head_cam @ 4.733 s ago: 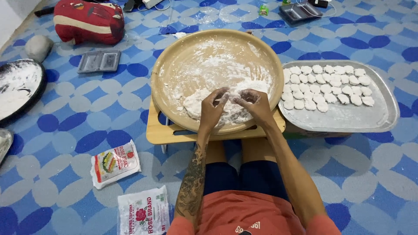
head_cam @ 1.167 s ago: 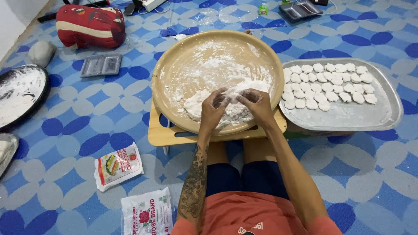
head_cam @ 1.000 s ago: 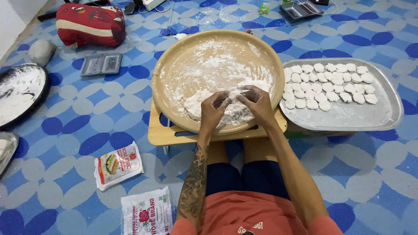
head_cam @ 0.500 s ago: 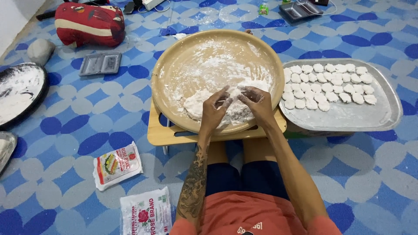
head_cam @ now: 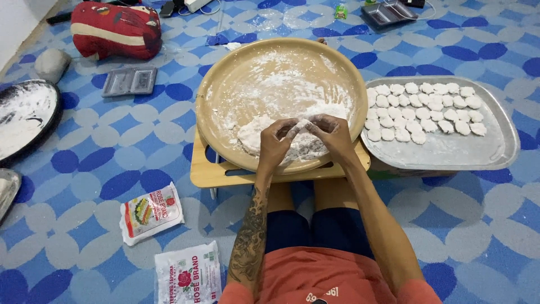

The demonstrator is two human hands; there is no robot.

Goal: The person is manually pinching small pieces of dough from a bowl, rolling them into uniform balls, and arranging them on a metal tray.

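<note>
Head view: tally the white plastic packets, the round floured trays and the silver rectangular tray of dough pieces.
White plastic packets: 2
Round floured trays: 2, the tan wooden tray and the black tray
Silver rectangular metal tray: 1
Total: 5

Round tray (head_cam: 214,95), centre frame, looking like matt tan plastic or wood, smooth, dusted with white flour. Dough lump (head_cam: 253,135) appearing soft, matt, powdery. Low stand (head_cam: 203,171) under it showing pale smooth wood. Rectangular tray (head_cam: 495,152), right, shining as dull brushed metal; dough pieces (head_cam: 427,110) on it looking matt white. Two packets (head_cam: 152,213), lower left, gleaming as glossy plastic film. Cushion (head_cam: 115,31), upper left, looking like red cloth.
</note>
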